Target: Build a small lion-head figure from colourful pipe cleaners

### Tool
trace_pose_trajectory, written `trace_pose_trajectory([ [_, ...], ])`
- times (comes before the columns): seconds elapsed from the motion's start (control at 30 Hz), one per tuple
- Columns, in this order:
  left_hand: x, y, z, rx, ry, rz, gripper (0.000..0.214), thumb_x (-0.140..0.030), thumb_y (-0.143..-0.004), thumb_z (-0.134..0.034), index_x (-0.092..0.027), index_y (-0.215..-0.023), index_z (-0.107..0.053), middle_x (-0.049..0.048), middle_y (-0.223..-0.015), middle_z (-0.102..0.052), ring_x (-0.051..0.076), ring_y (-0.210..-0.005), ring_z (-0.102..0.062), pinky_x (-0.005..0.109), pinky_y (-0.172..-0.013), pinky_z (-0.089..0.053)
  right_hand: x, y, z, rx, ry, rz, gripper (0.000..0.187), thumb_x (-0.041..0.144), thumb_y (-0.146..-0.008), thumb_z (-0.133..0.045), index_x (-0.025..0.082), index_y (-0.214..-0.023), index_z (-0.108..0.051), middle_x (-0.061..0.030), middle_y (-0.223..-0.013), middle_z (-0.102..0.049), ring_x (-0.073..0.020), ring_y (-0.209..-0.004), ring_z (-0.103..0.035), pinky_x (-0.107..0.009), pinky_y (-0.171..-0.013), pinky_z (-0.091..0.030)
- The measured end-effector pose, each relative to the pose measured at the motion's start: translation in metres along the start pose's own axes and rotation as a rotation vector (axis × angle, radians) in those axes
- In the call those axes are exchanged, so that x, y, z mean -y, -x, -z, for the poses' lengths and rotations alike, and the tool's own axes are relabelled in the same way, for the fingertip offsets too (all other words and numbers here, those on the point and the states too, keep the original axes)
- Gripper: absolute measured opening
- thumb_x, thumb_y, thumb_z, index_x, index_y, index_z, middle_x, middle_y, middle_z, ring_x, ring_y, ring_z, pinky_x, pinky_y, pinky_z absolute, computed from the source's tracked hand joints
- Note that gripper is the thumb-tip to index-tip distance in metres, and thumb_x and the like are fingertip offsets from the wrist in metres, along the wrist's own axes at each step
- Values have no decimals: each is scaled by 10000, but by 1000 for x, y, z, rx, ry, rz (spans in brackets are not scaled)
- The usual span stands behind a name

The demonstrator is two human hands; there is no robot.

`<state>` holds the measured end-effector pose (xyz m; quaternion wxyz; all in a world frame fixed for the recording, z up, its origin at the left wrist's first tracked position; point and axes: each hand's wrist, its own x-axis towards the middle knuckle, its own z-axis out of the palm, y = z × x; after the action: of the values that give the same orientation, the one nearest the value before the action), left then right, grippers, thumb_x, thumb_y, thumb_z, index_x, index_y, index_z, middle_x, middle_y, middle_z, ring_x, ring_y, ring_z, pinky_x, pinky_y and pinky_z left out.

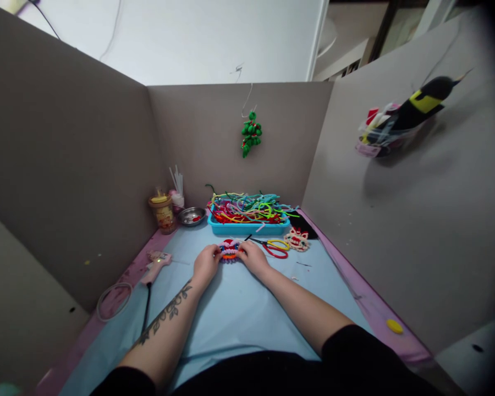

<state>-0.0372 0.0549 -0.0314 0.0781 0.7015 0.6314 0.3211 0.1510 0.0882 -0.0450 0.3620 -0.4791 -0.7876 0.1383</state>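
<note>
Both my hands hold a small craft piece of twisted, fuzzy pipe cleaners in pink, red, blue, orange and purple, low over the blue cloth. My left hand pinches its left edge, and my right hand grips the right edge; the fingertips partly cover both sides. Scissors with red and yellow handles lie just right of my right hand. Farther right is a cream and red pipe-cleaner piece, partly on a black patch. Behind my hands stands a blue tray heaped with colourful pipe cleaners.
A pink glue gun with a black cord lies on the left. Beyond it stand a metal bowl, a brown lidded cup and white sticks. Grey panels enclose the table; a green ornament hangs at the back.
</note>
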Motion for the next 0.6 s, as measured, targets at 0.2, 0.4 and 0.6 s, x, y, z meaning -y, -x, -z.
trace_pose_trajectory([
  [0.2, 1, -1, 0, -2, -2, -1, 38, -180, -778, -598, -184, -814, -608, 30, -839, -637, 167, -767, -573, 247, -671, -396, -3, -1, -3, -39, -69, 15, 59, 231, -785, -597, 194, -795, -641, -33, -815, -598, -171, -761, -540, -279, -718, -401],
  [0.4, -1, 1, 5, -8, -21, -16, 50, -182, -781, -593, -185, -828, -610, 28, -824, -640, 164, -752, -579, 249, -659, -405, -6, 2, -5, -89, -301, -57, 116, 210, -739, -591, 181, -837, -647, -30, -809, -634, -168, -738, -560, -283, -708, -429],
  [0.6, -19, 14, 19, -87, -22, -270, 134, -261, -805, -588, -181, -899, -641, 70, -907, -648, 211, -891, -574, 328, -805, -429, 3, 16, 4, -10, -465, -49, 107, 267, -734, -604, 180, -754, -661, 3, -665, -611, -145, -633, -533, -254, -624, -416],
])
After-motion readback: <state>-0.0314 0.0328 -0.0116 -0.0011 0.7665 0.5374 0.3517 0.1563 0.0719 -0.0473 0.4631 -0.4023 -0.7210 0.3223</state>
